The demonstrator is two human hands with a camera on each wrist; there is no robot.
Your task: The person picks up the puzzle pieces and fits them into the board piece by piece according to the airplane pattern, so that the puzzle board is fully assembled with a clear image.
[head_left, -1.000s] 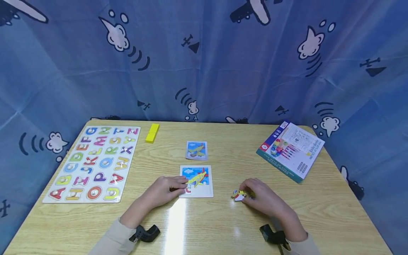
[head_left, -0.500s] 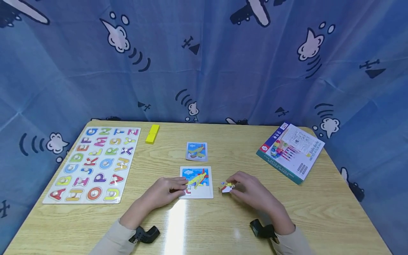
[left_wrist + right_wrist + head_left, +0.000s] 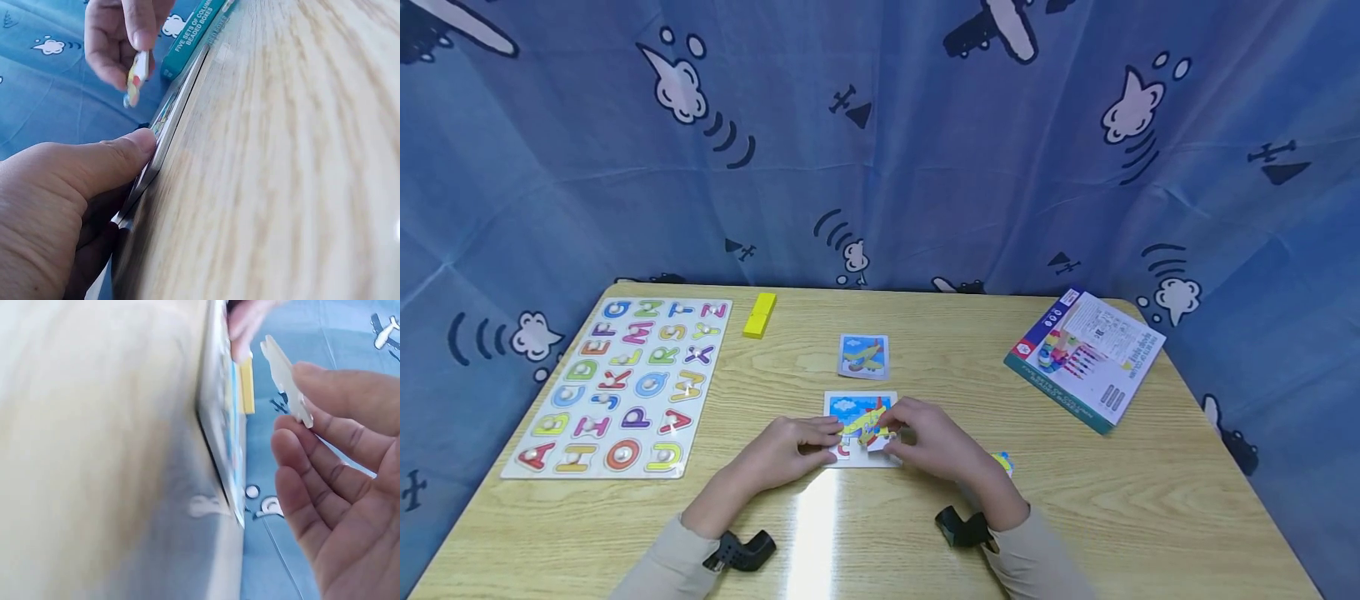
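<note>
A square jigsaw board (image 3: pixel 868 460) with a yellow-and-red airplane picture and a white lower strip lies on the table. My left hand (image 3: pixel 793 442) holds its left edge, the thumb (image 3: pixel 140 144) against the board in the left wrist view. Above the board's right part, my right hand (image 3: pixel 936 442) pinches a jigsaw piece (image 3: pixel 877 439) between thumb and fingers. That piece (image 3: pixel 284 381) is tilted and apart from the board in the right wrist view. Another colourful piece (image 3: pixel 1004 462) lies on the table, partly hidden by the right wrist.
Behind the board lies a small airplane picture card (image 3: pixel 863 357). An alphabet board (image 3: pixel 625 387) covers the left side of the table. Yellow blocks (image 3: pixel 759 315) sit near the back edge, and a cardboard box (image 3: pixel 1086 358) lies at the back right. A blue curtain (image 3: pixel 880 150) hangs behind.
My right hand has moved left with the jigsaw piece, from the bare table to above the board. The piece behind its wrist has come into view. My left hand stays put.
</note>
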